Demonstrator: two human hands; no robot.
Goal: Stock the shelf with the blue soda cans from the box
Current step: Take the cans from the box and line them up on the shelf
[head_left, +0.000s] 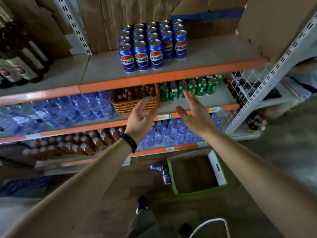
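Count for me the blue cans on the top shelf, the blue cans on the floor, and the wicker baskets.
Blue cans on the top shelf: 18
Blue cans on the floor: 2
Wicker basket: 1
Total: 21

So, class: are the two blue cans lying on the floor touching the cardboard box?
Cannot tell. In the head view, one blue can lies tight against the box wall with no clear gap; the other blue can lies plainly apart.
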